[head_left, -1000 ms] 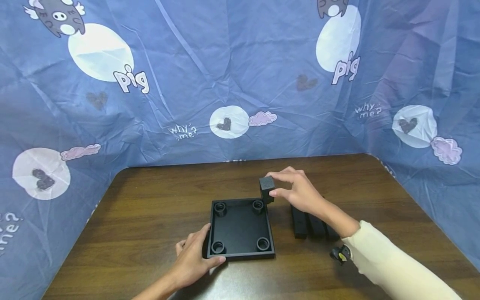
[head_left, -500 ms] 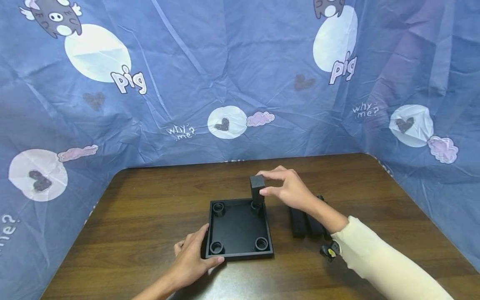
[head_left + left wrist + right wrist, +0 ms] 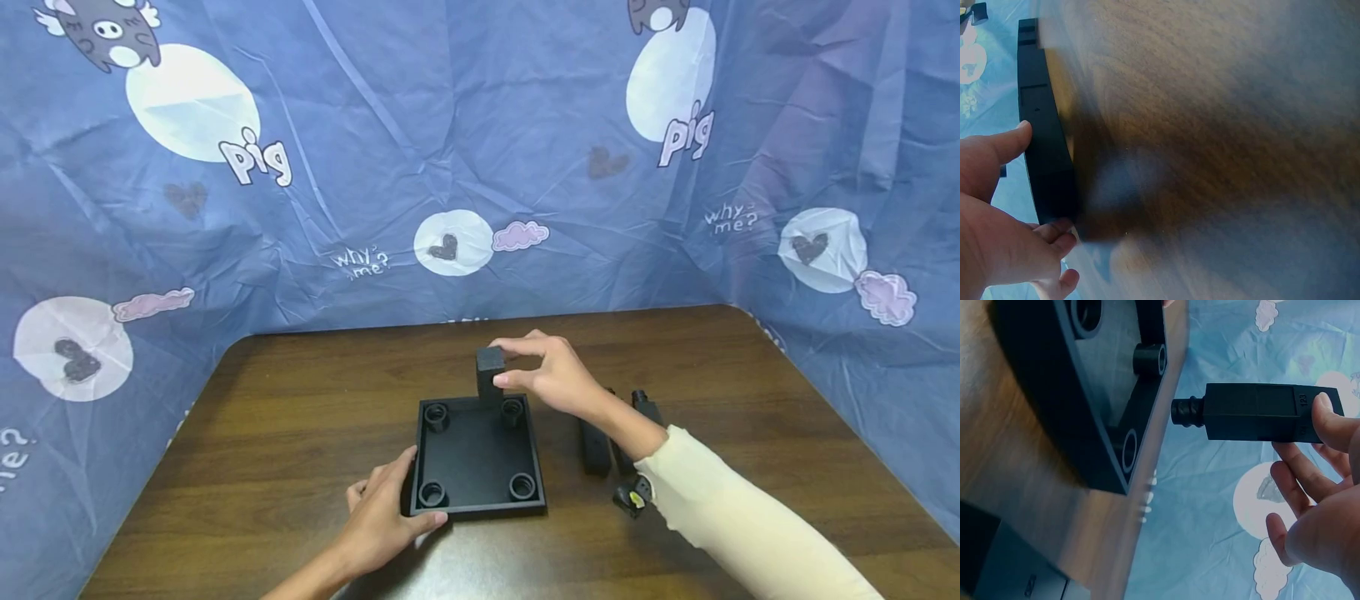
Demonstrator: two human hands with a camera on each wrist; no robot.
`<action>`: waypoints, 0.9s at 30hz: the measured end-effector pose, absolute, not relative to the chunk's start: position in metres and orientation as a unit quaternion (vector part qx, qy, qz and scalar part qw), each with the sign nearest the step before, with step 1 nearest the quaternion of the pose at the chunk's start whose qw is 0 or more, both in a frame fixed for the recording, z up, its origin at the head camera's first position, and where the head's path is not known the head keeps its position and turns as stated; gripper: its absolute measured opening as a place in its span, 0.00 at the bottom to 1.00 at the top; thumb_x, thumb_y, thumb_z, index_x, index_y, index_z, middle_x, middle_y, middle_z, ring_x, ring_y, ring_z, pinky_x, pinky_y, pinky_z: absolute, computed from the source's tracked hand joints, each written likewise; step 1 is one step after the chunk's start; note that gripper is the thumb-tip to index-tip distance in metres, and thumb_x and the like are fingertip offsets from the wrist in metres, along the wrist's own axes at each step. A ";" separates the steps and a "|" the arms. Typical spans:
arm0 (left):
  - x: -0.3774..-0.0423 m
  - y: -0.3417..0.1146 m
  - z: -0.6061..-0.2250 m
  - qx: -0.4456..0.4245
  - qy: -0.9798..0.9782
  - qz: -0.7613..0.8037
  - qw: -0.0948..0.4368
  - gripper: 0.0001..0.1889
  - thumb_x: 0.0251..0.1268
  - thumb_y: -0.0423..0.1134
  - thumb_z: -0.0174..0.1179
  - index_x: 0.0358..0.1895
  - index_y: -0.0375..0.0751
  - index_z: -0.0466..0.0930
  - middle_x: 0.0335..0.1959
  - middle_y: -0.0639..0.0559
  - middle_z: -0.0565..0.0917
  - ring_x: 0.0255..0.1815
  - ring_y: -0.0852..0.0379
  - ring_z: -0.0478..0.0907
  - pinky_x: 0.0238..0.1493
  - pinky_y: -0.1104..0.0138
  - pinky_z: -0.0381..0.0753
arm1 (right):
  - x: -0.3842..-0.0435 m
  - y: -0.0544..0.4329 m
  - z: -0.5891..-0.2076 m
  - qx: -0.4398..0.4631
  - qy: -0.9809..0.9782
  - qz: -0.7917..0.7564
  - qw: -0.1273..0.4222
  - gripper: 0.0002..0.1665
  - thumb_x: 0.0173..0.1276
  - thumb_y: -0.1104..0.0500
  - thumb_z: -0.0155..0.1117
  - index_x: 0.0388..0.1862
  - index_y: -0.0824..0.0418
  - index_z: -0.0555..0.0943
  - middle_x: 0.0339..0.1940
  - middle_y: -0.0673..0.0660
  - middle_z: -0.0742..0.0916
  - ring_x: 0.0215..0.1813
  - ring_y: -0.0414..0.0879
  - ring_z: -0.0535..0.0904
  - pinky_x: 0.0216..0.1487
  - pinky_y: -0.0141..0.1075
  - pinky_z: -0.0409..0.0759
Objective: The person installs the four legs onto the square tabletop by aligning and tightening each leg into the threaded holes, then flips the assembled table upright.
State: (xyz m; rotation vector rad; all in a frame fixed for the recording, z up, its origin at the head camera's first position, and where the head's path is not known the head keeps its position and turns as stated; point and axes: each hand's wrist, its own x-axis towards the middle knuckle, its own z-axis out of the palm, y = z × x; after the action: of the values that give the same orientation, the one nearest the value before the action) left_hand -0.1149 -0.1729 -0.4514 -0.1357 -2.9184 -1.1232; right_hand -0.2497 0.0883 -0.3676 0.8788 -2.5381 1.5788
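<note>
A square black tabletop (image 3: pixel 476 458) lies underside up on the wooden table, a round threaded socket at each corner. My left hand (image 3: pixel 380 518) grips its near left corner, thumb at the front edge and fingers along the left side. Above the far rim, my right hand (image 3: pixel 558 379) pinches a black table leg (image 3: pixel 490 367) between thumb and fingers. In the right wrist view the leg's threaded end (image 3: pixel 1186 412) points at the tabletop and is apart from the sockets (image 3: pixel 1149 360). The left wrist view shows the tabletop's side wall (image 3: pixel 1047 150) under my left hand.
More black legs (image 3: pixel 596 450) lie right of the tabletop, partly hidden under my right forearm. Another leg's threaded end (image 3: pixel 639 397) shows beyond the wrist. A blue printed cloth (image 3: pixel 450 150) hangs behind the wooden table (image 3: pixel 315 400).
My right hand has moved left with the leg, from beside the tabletop's far right corner to above its far edge. My left hand keeps its grip in place.
</note>
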 end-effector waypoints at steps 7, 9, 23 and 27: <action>-0.115 -0.172 -0.451 -0.044 -0.933 -0.358 0.004 0.52 0.48 0.48 0.82 0.75 0.31 0.66 0.63 0.34 0.79 0.62 0.40 0.72 0.61 0.39 0.51 | -0.250 0.078 -0.367 0.271 -0.806 0.526 -0.008 0.27 0.63 0.60 0.78 0.62 0.59 0.86 0.49 0.57 0.86 0.57 0.60 0.78 0.60 0.58 0.73; -0.115 -0.172 -0.451 -0.043 -0.933 -0.358 0.003 0.52 0.48 0.47 0.82 0.75 0.31 0.66 0.63 0.34 0.79 0.62 0.40 0.72 0.61 0.39 0.51 | -0.250 0.075 -0.367 0.272 -0.805 0.527 -0.010 0.27 0.63 0.60 0.78 0.62 0.60 0.86 0.49 0.57 0.86 0.57 0.59 0.78 0.61 0.58 0.73; -0.116 -0.171 -0.450 -0.041 -0.936 -0.350 0.002 0.52 0.48 0.48 0.82 0.75 0.31 0.66 0.65 0.33 0.78 0.63 0.39 0.72 0.61 0.38 0.51 | -0.260 0.054 -0.378 0.278 -0.784 0.554 -0.022 0.25 0.63 0.64 0.77 0.61 0.63 0.86 0.47 0.56 0.89 0.54 0.51 0.81 0.59 0.54 0.75; -0.116 -0.171 -0.450 -0.040 -0.936 -0.350 0.000 0.52 0.48 0.48 0.82 0.75 0.31 0.66 0.65 0.33 0.78 0.64 0.39 0.72 0.60 0.38 0.52 | -0.262 0.043 -0.377 0.280 -0.779 0.560 -0.022 0.26 0.63 0.64 0.77 0.62 0.65 0.85 0.48 0.57 0.90 0.54 0.50 0.83 0.60 0.52 0.76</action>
State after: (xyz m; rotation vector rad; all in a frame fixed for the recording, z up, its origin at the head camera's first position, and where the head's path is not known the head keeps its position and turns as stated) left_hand -0.1164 -0.1714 -0.4502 -0.1253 -2.9401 -1.1012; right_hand -0.2616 0.0432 -0.3767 0.8937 -2.4834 1.7839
